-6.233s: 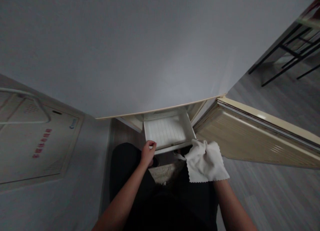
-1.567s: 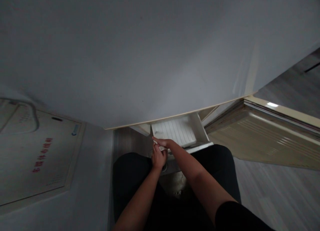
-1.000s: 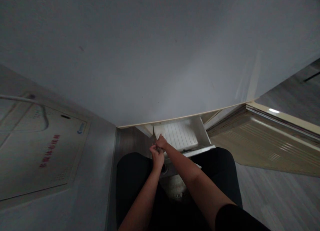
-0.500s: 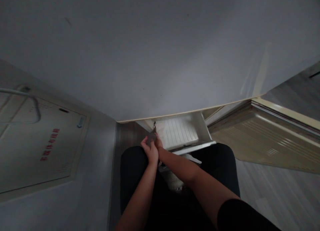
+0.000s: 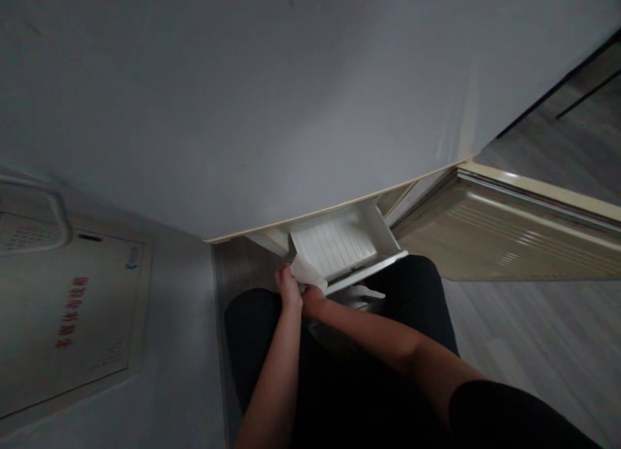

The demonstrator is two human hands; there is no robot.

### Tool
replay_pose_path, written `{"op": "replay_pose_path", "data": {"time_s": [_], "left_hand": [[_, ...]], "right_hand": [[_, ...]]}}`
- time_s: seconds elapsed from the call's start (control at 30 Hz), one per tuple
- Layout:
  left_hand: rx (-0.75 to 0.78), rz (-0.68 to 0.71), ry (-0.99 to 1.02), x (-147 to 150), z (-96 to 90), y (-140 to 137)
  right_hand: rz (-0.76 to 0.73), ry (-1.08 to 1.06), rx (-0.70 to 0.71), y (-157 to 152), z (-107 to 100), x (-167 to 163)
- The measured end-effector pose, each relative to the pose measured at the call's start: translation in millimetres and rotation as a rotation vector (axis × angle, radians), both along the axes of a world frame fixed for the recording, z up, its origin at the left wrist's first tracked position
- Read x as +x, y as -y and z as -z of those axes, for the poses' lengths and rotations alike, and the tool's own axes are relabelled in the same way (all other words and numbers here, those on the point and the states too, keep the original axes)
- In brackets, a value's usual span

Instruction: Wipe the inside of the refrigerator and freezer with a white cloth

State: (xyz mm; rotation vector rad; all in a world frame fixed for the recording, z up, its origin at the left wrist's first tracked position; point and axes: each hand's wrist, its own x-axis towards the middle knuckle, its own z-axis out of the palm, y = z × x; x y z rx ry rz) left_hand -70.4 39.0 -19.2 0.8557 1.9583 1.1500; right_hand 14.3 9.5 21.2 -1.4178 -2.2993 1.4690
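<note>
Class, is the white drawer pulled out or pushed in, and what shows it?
Pulled out: the white drawer juts from beneath the pale top, its ridged bottom showing.

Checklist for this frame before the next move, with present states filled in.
1. Door out of the way: ok, it stands open at the right.
2. Drawer pulled out: ok, it projects toward the person.
3. Cloth at the work spot: ok, by the drawer's near left corner.
4. Left hand and right hand apart: not ok, they are bunched together at that corner.
5. Firm grip on the cloth: cannot tell, fingers are largely hidden.
6. Right knee free of the drawer: cannot tell from this angle.
</note>
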Motion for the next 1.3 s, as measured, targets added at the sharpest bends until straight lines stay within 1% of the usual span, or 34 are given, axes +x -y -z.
{"op": "replay_pose_path", "data": {"time_s": [0.07, 0.13, 0.2, 0.23, 0.3, 0.37, 0.47, 0.53, 0.6, 0.77, 0.87, 0.93, 1.07, 1.17, 1.3], "left_hand": [[-0.001, 0.057, -0.038, 8, 3.3, -4], [0.0, 0.121, -0.08, 19, 4.9, -3], [0.006, 0.196, -0.122, 29, 5.3, 1], [0.009, 0.233, -0.144, 34, 5.2, 4], [0.006, 0.29, -0.19, 43, 4.7, 11], [-0.012, 0.327, -0.239, 51, 3.8, 16], [-0.039, 0.375, -0.324, 59, 1.1, 20], [-0.056, 0.41, -0.387, 62, -1.9, 23], [-0.075, 0.439, -0.448, 63, -6.0, 25], [-0.121, 0.452, -0.594, 59, -17.3, 29], [-0.132, 0.457, -0.656, 58, -20.8, 30], [-0.131, 0.463, -0.683, 58, -21.1, 30], [-0.122, 0.468, -0.715, 59, -19.2, 29], [-0.119, 0.458, -0.722, 58, -17.1, 30], [-0.119, 0.438, -0.729, 58, -14.7, 30]], "right_hand": [[-0.102, 0.028, 0.095, 18, -5, 29], [-0.205, 0.029, 0.244, 30, -9, 62], [-0.253, 0.037, 0.344, 35, -12, 97], [-0.247, 0.048, 0.355, 34, -13, 115], [-0.203, 0.106, 0.339, 27, -15, 153], [-0.11, 0.219, 0.308, 17, -20, 196], [0.099, 0.471, 0.261, 5, -28, 254], [0.231, 0.617, 0.246, 0, -31, 278], [0.33, 0.71, 0.233, -5, -32, 285], [0.505, 0.77, 0.159, -25, -25, 272], [0.529, 0.742, 0.094, -44, -20, 272], [0.533, 0.719, 0.08, -56, -15, 276], [0.559, 0.662, 0.113, -80, -8, 281], [0.555, 0.65, 0.145, -101, -5, 278], [0.58, 0.657, 0.283, -131, 0, 267]]}}
